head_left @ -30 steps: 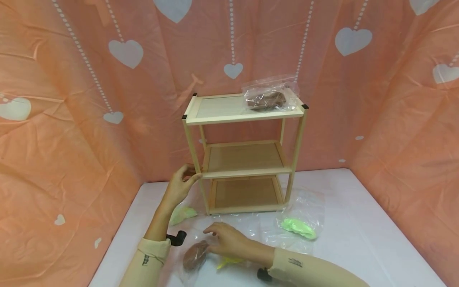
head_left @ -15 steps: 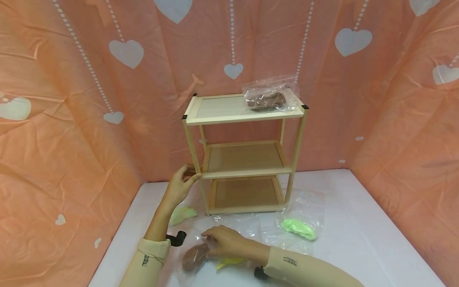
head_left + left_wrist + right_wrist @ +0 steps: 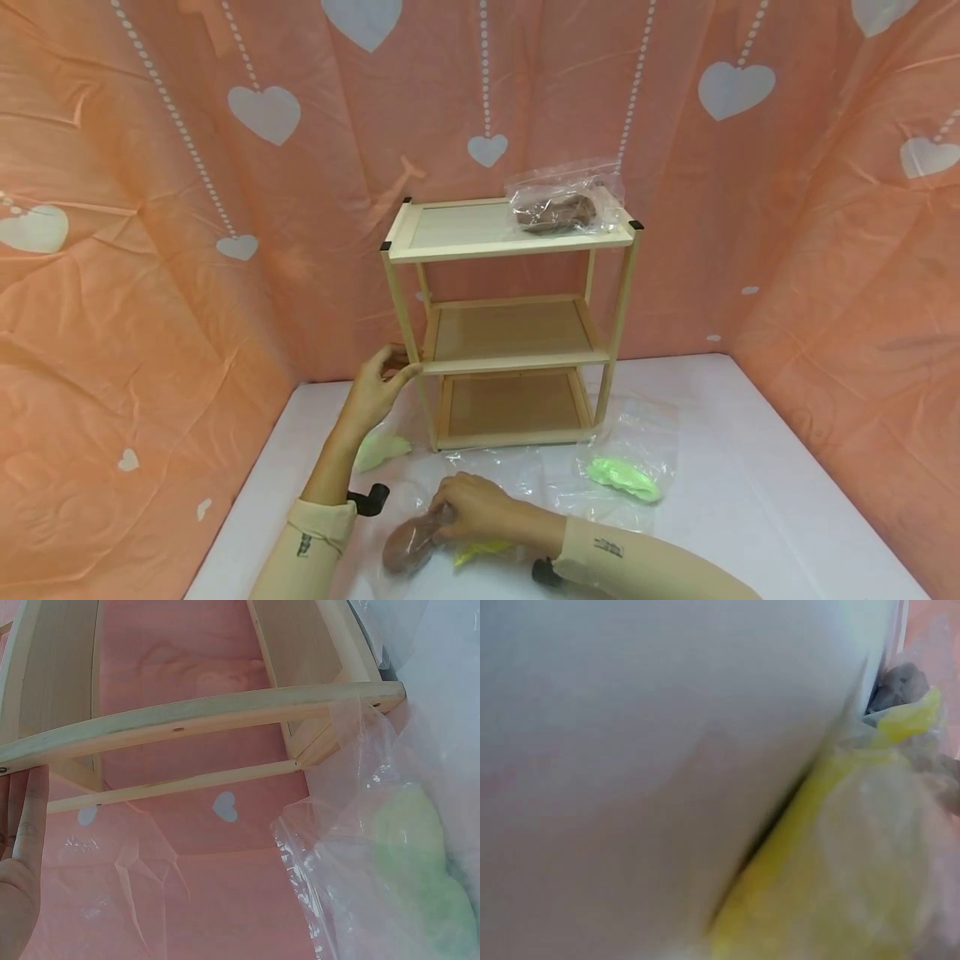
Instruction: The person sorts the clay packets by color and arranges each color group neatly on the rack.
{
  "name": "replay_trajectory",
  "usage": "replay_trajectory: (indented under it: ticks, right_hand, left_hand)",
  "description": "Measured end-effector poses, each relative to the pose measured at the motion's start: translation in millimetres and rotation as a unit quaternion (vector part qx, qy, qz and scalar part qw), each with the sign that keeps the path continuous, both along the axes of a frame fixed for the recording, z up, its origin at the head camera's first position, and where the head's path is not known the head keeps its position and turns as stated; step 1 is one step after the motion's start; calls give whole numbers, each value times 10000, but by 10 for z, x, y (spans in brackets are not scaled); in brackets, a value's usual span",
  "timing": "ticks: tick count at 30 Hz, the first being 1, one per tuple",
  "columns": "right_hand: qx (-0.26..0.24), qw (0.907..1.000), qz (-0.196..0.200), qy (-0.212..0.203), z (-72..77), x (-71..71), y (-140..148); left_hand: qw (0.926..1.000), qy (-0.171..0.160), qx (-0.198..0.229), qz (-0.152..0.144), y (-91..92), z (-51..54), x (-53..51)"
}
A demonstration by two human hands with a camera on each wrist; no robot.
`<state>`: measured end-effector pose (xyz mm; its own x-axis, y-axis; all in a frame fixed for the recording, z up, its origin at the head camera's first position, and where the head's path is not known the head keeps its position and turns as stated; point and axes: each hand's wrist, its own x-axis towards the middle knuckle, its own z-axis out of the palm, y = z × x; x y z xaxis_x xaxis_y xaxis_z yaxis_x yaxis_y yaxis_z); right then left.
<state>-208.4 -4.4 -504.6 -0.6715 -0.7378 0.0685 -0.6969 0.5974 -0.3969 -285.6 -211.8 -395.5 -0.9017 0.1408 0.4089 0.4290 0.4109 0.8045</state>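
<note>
Left hand, at eight o'clock of the wooden rack, gripping its front left post between thumb and curled fingers beside the middle shelf. At six o'clock, the right hand pinches the upper end of a bagged brown object, which lies at seven o'clock; a yellow item sits just below that hand, and a green item lies at five o'clock.
</note>
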Motion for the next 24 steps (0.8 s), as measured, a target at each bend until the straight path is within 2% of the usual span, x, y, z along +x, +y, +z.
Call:
replay_trajectory:
  ticks: [6,12,16,20,24]
  right_hand:
    - [31,9993,150,330,60,-28,63]
    - [-134,9998,102,66,187,-40,150]
    - [-195,9994,228,-174,263,-39,201]
    - [-193,9989,394,-165,283,-44,248]
    - [-82,9995,313,-16,295,-15,313]
  left_hand:
    - [10000,-28,10,-17,4,-6,3]
    - [10000,7,33,-6,4,-2,-6]
    - [10000,50,9,-26,-1,-3,-4]
    - [9999,94,-37,5,-2,-4,-4]
    - [9999,125,-71,16,-4,-9,-5]
